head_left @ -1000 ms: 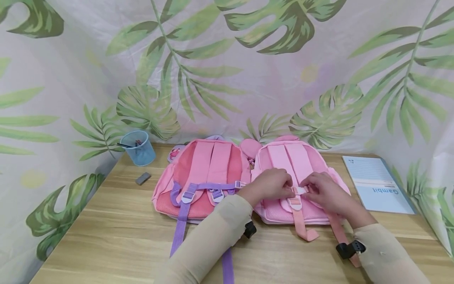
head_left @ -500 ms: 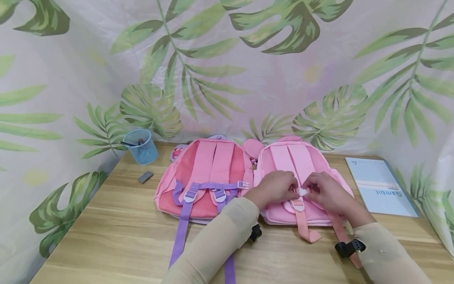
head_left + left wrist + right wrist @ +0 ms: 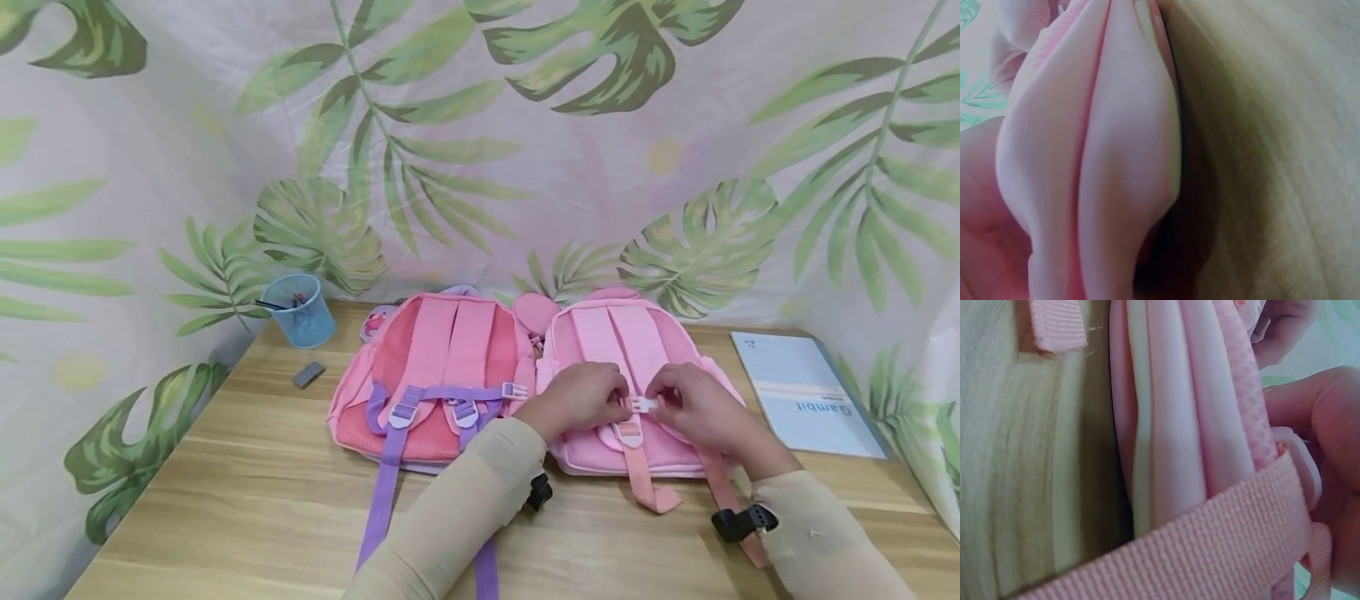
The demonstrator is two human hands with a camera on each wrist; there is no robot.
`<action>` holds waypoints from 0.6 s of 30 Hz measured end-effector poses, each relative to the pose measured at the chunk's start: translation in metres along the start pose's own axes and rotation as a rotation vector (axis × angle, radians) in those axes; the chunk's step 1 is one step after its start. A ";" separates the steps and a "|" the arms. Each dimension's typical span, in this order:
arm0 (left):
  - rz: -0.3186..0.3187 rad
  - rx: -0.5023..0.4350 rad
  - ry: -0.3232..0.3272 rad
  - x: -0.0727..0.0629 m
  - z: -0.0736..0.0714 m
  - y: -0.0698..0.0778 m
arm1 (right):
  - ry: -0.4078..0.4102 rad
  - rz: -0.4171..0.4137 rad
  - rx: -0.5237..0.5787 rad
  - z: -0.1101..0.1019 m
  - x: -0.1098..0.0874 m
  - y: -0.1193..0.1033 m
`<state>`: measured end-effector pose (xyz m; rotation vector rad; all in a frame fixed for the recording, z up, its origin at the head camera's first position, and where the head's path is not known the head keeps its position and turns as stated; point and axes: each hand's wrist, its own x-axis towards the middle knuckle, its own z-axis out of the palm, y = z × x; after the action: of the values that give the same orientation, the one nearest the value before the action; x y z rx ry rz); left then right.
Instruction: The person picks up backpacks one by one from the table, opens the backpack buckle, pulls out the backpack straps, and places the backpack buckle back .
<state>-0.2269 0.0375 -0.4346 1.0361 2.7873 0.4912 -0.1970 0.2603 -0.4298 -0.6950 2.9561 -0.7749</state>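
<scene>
On the table, a light pink backpack [image 3: 600,454] lies with its shoulder straps up. A small white buckle [image 3: 642,404] sits across the straps, between the two hands. My left hand [image 3: 585,396] pinches its left end, and my right hand [image 3: 693,408] pinches its right end. Below the buckle, a white strap adjuster [image 3: 628,432] carries a peach webbing tail [image 3: 640,479]. In the left wrist view the bag's pink side [image 3: 1129,137] covers most of the fingers. The right wrist view shows peach webbing [image 3: 1229,531] crossing in front of the right hand [image 3: 1341,437].
A coral backpack [image 3: 429,446] with purple straps [image 3: 382,500] lies against the pink one on the left. Farther left are a blue mesh pen cup [image 3: 309,323] and a grey eraser-like block [image 3: 308,374]. A notebook [image 3: 813,396] lies at the right edge, before the leaf-print cloth [image 3: 450,125].
The hands came together around the buckle, hiding more of it. Now the right fingers sit slightly farther right, and more of the white buckle shows between the fingertips. The bags keep their places.
</scene>
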 end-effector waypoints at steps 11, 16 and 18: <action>-0.006 -0.033 -0.006 -0.001 -0.001 -0.002 | -0.025 0.084 0.079 -0.010 -0.003 0.003; -0.007 -0.040 -0.012 0.000 0.000 -0.002 | -0.037 0.099 0.103 -0.010 -0.005 0.005; -0.009 -0.038 -0.018 0.000 0.000 -0.002 | -0.031 0.101 0.114 -0.011 -0.006 0.005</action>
<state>-0.2282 0.0365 -0.4353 1.0151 2.7550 0.5288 -0.1948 0.2723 -0.4228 -0.5421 2.8665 -0.9070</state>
